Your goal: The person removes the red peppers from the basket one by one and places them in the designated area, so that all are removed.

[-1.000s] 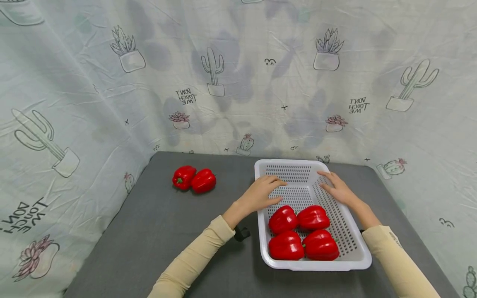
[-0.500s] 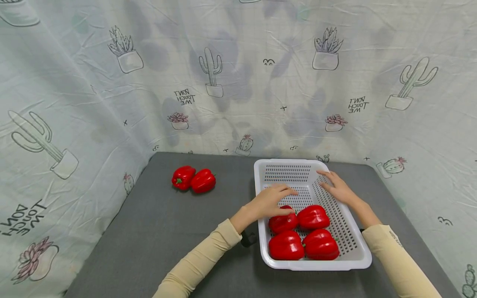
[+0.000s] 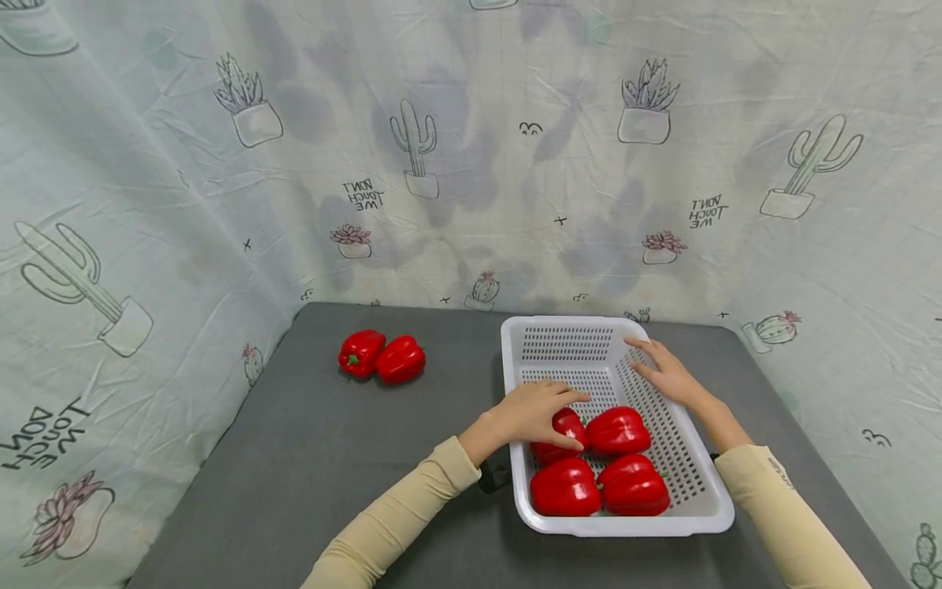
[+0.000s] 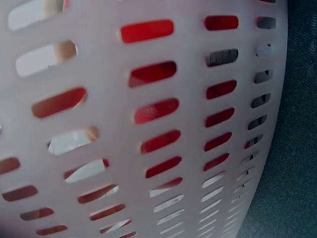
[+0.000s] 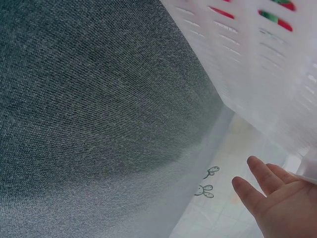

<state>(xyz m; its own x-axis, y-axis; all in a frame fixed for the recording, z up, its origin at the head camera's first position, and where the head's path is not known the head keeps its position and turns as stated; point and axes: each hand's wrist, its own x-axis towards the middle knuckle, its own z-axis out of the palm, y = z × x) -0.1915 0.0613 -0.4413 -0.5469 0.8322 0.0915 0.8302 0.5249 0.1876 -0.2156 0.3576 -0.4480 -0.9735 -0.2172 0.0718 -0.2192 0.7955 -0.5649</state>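
A white slotted plastic basket holds several shiny red bell peppers. My left hand reaches over its left rim and grips the back-left bell pepper, thumb on the near side and fingers over the far side. Beside that pepper lies another bell pepper; two more, a left one and a right one, sit in front. Red shows through the basket wall in the left wrist view. My right hand rests over the right rim, with spread fingers showing outside the basket.
Two red bell peppers, one with its green stem toward me and one on its side, lie together on the grey tabletop at the far left. A cactus-print curtain hangs behind and along both sides.
My left hand has moved right and toward me, down from the basket's left rim onto the back-left bell pepper. My right hand and the basket stay in place.
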